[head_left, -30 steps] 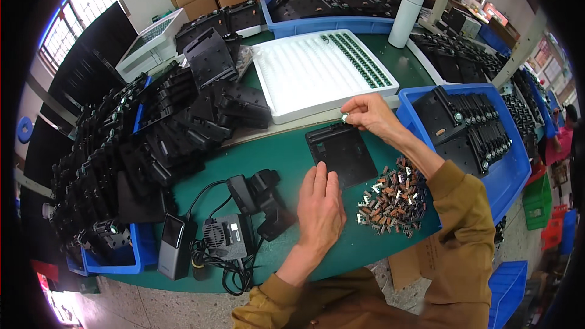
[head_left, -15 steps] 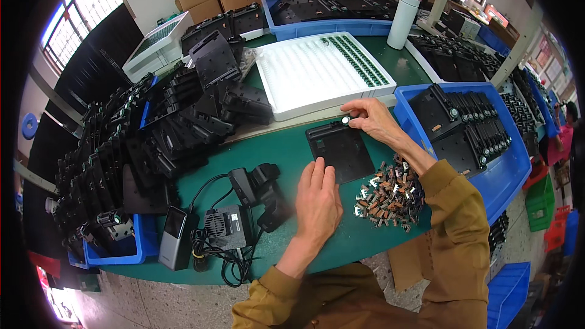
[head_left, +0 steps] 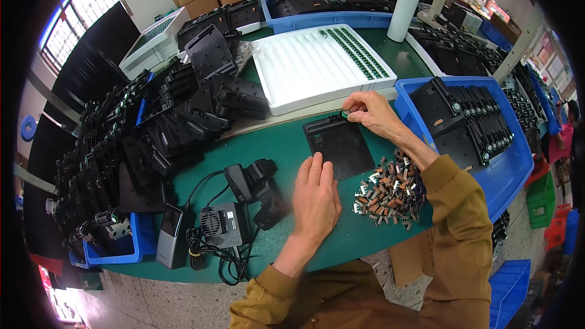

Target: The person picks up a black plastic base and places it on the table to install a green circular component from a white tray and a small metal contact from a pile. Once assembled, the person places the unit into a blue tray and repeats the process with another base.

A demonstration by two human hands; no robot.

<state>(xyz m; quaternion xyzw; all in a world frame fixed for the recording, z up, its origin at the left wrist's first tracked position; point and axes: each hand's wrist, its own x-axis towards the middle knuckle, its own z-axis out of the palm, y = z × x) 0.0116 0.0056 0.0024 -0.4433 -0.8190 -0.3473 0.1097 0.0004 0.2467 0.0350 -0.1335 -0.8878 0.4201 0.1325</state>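
Observation:
A flat black plastic panel (head_left: 344,149) with a raised bar along its far edge lies on the green tabletop. My left hand (head_left: 315,198) is open, fingers stretched out, the fingertips at the panel's near left edge. At the far right corner of the panel, my right hand (head_left: 372,113) pinches a small round pale-and-green piece (head_left: 345,113) between thumb and fingers. Part of that piece is hidden by the fingertips. To the right of the panel, beneath my right forearm, sits a heap of small brown and white parts (head_left: 390,198).
A white tray (head_left: 286,106) with rows of small green pieces lies beyond the panel. On the right, a blue bin (head_left: 515,170) holds similar black panels; more black panels (head_left: 164,140) pile up at left. A black charger with cables (head_left: 225,225) and white bottle (head_left: 403,15) stand on the table.
The round piece at my right fingertips has turned, showing less of its white face, and sits slightly higher in the picture. My left hand stays by the panel. The view has shifted slightly.

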